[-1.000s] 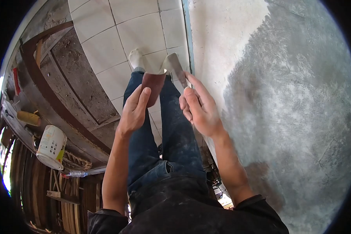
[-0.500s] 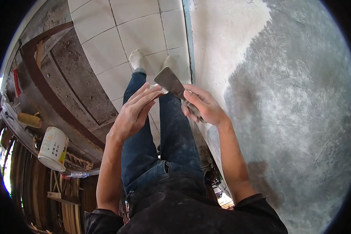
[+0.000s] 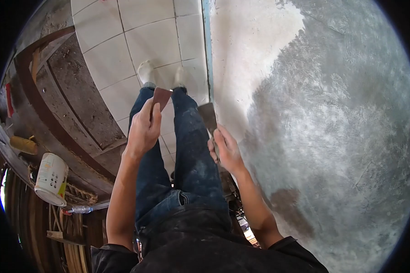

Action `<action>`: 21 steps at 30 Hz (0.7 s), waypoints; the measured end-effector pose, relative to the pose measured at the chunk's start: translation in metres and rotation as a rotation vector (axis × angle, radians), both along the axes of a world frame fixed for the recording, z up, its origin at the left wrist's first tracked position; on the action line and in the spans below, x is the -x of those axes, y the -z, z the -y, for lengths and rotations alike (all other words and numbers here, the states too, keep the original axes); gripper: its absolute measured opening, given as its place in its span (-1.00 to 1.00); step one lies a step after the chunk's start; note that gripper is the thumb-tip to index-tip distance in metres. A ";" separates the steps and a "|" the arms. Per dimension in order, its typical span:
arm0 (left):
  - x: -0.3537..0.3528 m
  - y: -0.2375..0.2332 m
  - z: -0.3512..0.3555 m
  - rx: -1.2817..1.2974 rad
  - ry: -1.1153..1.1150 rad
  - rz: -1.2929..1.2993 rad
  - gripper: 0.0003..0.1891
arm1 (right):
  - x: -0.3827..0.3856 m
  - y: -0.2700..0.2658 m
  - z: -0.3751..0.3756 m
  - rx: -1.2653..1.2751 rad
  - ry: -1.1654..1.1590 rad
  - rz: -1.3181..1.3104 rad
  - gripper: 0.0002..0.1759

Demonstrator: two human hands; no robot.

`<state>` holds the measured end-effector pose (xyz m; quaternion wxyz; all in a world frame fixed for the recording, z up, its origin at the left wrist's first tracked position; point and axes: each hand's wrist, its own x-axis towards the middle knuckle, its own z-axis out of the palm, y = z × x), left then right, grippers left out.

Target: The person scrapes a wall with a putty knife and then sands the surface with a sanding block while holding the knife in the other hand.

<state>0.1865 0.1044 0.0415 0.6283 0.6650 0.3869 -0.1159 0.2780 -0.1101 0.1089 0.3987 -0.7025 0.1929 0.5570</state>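
Tiled floor [image 3: 150,43], patchy grey wall [image 3: 325,123], left grip [image 3: 144,129] closed on reddish sheet [image 3: 161,97], right grip [image 3: 227,148] closed round scraper [image 3: 207,115]

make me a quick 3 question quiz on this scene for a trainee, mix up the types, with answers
1. Multiple choice: what does the right hand hold?
a) a plastic bottle
b) a flat-bladed scraper
c) a bucket

2. True or false: the left hand holds a reddish-brown sheet, apart from the scraper's blade.

3. Fill in the blank: the wall with the grey, patchy coating is on the person's ____ side.

Key: 1 b; 2 true; 3 right
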 end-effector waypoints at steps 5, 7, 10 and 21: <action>-0.044 0.015 0.048 0.119 -0.048 0.088 -0.68 | 0.015 -0.024 0.057 0.109 -0.026 -0.116 -0.44; -0.069 0.029 0.076 0.094 -0.065 0.145 -0.67 | 0.012 -0.035 0.075 0.192 -0.067 -0.213 -0.45; -0.109 0.027 0.114 0.216 -0.035 0.062 -0.65 | -0.002 -0.060 0.105 0.181 -0.131 -0.435 -0.53; -0.206 0.045 0.230 0.351 -0.333 0.310 -0.45 | -0.027 -0.081 0.161 0.331 0.062 -0.728 -0.55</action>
